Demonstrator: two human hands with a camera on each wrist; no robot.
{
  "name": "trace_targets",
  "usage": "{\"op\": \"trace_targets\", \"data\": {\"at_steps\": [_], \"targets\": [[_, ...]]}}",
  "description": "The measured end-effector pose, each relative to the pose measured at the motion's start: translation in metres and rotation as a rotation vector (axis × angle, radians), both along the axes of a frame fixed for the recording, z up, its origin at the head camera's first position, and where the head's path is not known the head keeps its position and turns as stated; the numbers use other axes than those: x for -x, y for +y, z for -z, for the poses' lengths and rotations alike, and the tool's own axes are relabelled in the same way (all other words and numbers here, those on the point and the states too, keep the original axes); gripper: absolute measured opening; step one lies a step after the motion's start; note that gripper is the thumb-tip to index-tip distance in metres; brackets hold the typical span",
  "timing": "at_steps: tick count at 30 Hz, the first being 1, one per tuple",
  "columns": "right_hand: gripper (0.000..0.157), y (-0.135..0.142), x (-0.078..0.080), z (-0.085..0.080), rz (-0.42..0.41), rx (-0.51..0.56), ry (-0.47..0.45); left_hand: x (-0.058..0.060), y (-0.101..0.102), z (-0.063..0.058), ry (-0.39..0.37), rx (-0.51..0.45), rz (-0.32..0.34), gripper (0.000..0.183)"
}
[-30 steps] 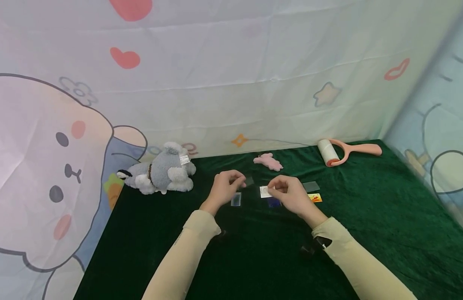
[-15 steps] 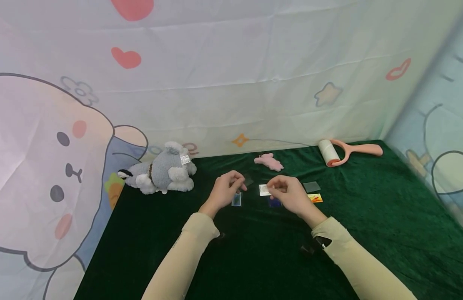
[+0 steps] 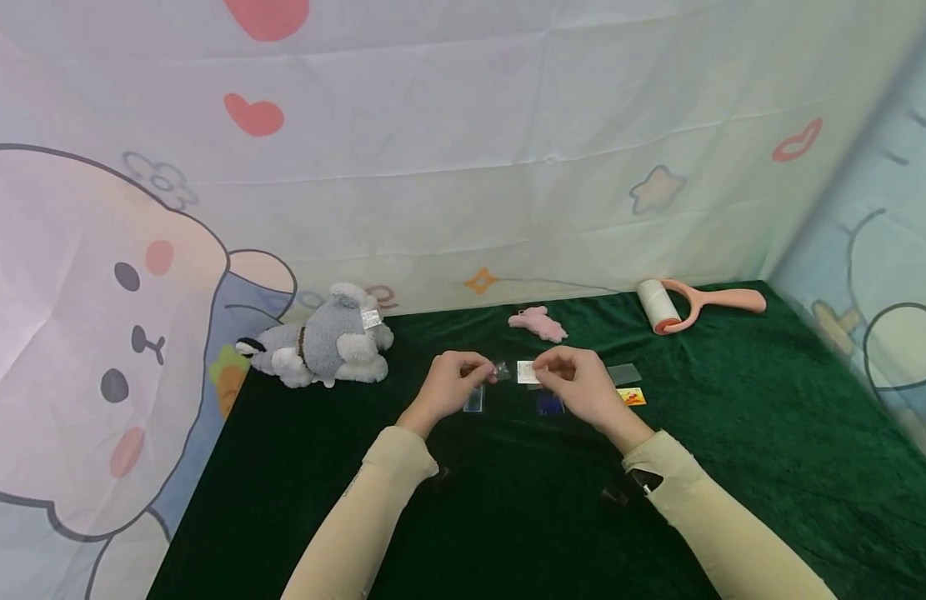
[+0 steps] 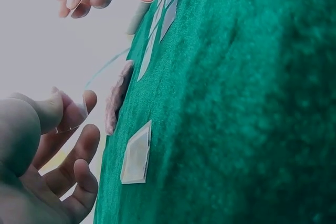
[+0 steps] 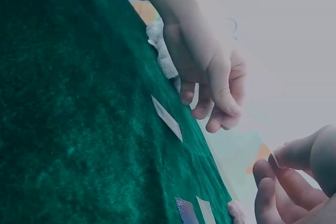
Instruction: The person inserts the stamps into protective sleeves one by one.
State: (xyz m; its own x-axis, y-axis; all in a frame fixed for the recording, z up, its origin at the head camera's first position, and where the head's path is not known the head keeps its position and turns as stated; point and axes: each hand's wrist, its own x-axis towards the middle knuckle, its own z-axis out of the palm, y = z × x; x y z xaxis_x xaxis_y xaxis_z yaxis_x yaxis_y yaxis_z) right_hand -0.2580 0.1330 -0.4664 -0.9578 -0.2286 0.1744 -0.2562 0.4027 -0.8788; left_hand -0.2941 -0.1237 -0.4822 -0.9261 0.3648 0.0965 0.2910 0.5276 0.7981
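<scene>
My left hand (image 3: pixel 446 385) pinches a small clear plastic piece (image 3: pixel 503 371) between thumb and fingertips; its thin edge shows in the left wrist view. To its right, my right hand (image 3: pixel 575 385) pinches a small white card (image 3: pixel 526 372) with faint print. Both hands are held above the cloth, fingertips facing each other with a gap between. Under the left hand lies a clear rectangular sleeve (image 3: pixel 473 399), also seen as a pale sleeve (image 4: pixel 136 156) in the left wrist view. A dark blue card (image 3: pixel 550 405) lies below the right fingertips, partly hidden.
Right of the right hand lie a greyish clear sleeve (image 3: pixel 623 374) and a yellow-red card (image 3: pixel 632 396). Behind are a pink plush (image 3: pixel 538 322), a lint roller (image 3: pixel 660 307) with a peach handle and, at left, a grey plush (image 3: pixel 327 342). Green cloth (image 3: pixel 508 508) covers the table.
The clear piece in my left fingers has turned and now glints, and that hand has dipped slightly. The white card in my right fingers has risen a little away from the blue card.
</scene>
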Motion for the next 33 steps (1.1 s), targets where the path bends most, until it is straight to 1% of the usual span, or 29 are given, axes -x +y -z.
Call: {"op": "trace_targets", "data": {"at_steps": [8,14,22,28,33], "targets": [[0.012,-0.001,0.001,0.001,0.024,-0.041,0.055,-0.001,-0.001,0.001,-0.002,0.009,0.006,0.019],[0.012,-0.003,0.001,0.000,0.047,-0.068,0.099,-0.003,-0.001,-0.001,-0.004,0.008,0.003,0.013],[0.013,-0.008,0.000,-0.001,0.057,-0.119,0.151,-0.004,-0.001,-0.003,0.013,0.021,0.024,0.012],[0.014,-0.010,-0.001,-0.001,0.061,-0.137,0.188,-0.004,0.000,-0.003,0.019,0.031,0.016,0.012],[0.013,-0.012,-0.002,0.000,0.075,-0.165,0.225,-0.004,0.000,-0.003,0.009,0.032,0.010,0.012]]}}
